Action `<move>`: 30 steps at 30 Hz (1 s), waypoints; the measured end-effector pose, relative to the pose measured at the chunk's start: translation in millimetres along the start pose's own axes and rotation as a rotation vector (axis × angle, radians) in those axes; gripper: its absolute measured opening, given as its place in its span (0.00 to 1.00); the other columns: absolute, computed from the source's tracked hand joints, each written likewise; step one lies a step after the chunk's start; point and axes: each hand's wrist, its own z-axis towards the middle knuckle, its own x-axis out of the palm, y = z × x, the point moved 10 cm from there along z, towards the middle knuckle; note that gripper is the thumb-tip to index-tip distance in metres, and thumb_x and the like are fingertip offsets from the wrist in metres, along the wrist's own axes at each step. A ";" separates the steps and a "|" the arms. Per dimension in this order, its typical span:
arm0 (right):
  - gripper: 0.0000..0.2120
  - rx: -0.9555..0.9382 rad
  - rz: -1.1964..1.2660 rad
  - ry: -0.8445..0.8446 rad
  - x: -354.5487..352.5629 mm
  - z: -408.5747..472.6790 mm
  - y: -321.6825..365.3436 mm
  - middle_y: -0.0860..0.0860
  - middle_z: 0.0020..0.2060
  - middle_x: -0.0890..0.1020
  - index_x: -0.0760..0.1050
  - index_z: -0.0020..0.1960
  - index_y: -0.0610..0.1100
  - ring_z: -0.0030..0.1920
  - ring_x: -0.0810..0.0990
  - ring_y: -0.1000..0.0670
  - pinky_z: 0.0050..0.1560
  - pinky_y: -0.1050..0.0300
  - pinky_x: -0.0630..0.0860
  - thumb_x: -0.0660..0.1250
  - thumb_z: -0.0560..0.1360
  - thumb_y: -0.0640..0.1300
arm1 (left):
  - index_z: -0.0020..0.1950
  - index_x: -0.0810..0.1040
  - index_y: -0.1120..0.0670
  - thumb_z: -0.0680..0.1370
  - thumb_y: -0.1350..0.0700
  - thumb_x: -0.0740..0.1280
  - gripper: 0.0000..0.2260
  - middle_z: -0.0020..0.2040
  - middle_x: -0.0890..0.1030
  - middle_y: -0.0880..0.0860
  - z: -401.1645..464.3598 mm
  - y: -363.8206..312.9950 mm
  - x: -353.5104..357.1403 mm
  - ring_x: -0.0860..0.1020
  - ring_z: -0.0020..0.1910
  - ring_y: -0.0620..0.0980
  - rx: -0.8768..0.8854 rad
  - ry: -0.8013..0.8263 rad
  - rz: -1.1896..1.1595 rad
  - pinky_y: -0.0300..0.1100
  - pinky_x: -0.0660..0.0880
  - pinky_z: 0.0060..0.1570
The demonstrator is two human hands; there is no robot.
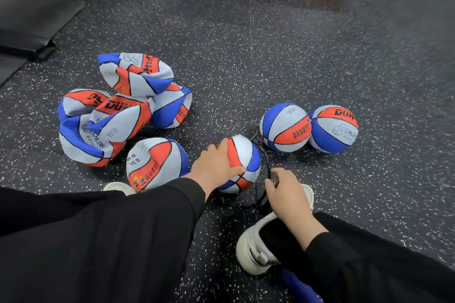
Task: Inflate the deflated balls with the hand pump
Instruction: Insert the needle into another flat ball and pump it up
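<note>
The left hand (216, 163) lies spread over the near side of the ball (240, 163), fingers fairly straight, thumb pressing toward its 3 o'clock flank — steadying, not clutching. The right hand (286, 192), at the ball's 4 o'clock, is curled round the black hose (267, 162) near its lower end; what the fingertips pinch is hidden. The step looks like seating or pulling the needle, though the valve cannot be seen. To do it well, keep the ball pinned to the floor (246, 56) so it cannot roll, and move the needle straight along the valve's line, never levering sideways. The hose arcs from the ball's 1 o'clock edge down past 3 o'clock to the right hand, its length running roughly 12 to 6. The pump (299, 288) shows only as a blue barrel at 5 o'clock, slanting toward 4, behind a white shoe (256, 246). Two round balls (309, 128) sit at 2 o'clock; a limp heap (118, 108) waits at 10 — most work seems ahead.
</note>
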 end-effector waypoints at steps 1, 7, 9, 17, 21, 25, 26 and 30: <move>0.15 0.026 -0.006 0.009 2.9 -1.9 -3.1 0.44 0.60 0.75 0.74 0.65 0.42 0.58 0.77 0.43 0.59 0.50 0.73 0.64 0.80 0.45 | 0.84 0.45 0.49 0.75 0.31 0.68 0.48 0.76 0.64 0.63 -0.5 -0.2 -0.1 0.68 0.72 0.67 0.001 0.005 -0.002 0.59 0.69 0.69; 0.14 0.027 -0.089 0.026 -0.6 -9.9 7.1 0.43 0.59 0.76 0.75 0.63 0.42 0.56 0.77 0.42 0.53 0.51 0.71 0.60 0.79 0.38 | 0.83 0.44 0.48 0.75 0.32 0.68 0.48 0.76 0.63 0.62 -2.1 1.7 -0.3 0.67 0.72 0.67 0.006 0.032 -0.013 0.60 0.68 0.69; 0.13 0.010 -0.121 -0.017 -28.3 1.1 16.5 0.44 0.57 0.80 0.78 0.60 0.43 0.55 0.78 0.42 0.52 0.51 0.72 0.60 0.79 0.39 | 0.83 0.44 0.47 0.75 0.31 0.68 0.48 0.77 0.62 0.62 -1.6 3.9 -0.4 0.67 0.72 0.67 0.003 0.035 -0.017 0.60 0.68 0.69; 0.15 -0.021 -0.151 -0.006 -108.8 31.0 52.0 0.45 0.49 0.84 0.83 0.53 0.45 0.49 0.79 0.41 0.48 0.51 0.77 0.59 0.77 0.37 | 0.83 0.45 0.48 0.75 0.32 0.68 0.48 0.77 0.63 0.62 -1.8 3.1 -3.3 0.67 0.73 0.67 -0.011 0.042 -0.043 0.59 0.68 0.70; 0.11 -0.040 -0.126 -0.222 -87.1 17.2 45.7 0.46 0.40 0.79 0.76 0.41 0.43 0.39 0.75 0.41 0.37 0.54 0.67 0.58 0.78 0.41 | 0.83 0.45 0.48 0.75 0.32 0.68 0.48 0.76 0.64 0.63 0.1 1.6 -2.5 0.68 0.72 0.67 -0.005 0.025 -0.047 0.59 0.68 0.70; 0.08 -0.067 -0.184 -0.161 -27.1 6.9 29.5 0.45 0.43 0.75 0.71 0.40 0.43 0.41 0.75 0.41 0.38 0.52 0.67 0.60 0.78 0.40 | 0.83 0.47 0.49 0.74 0.32 0.69 0.48 0.74 0.66 0.63 5.0 1.0 -1.1 0.68 0.71 0.67 0.008 0.017 -0.043 0.58 0.68 0.70; 0.08 -0.074 -0.207 -0.127 -11.2 6.4 20.9 0.45 0.43 0.74 0.71 0.39 0.44 0.41 0.74 0.41 0.39 0.52 0.68 0.61 0.77 0.39 | 0.83 0.47 0.49 0.74 0.31 0.69 0.48 0.74 0.66 0.63 6.7 0.7 -0.9 0.68 0.71 0.67 0.008 0.020 -0.039 0.58 0.68 0.70; 0.07 -0.152 -0.334 0.126 31.3 7.8 11.2 0.46 0.35 0.76 0.76 0.32 0.41 0.41 0.75 0.42 0.31 0.50 0.74 0.64 0.67 0.35 | 0.83 0.47 0.48 0.74 0.31 0.69 0.48 0.74 0.65 0.63 8.7 0.0 -1.7 0.67 0.72 0.67 0.002 0.020 -0.027 0.59 0.68 0.70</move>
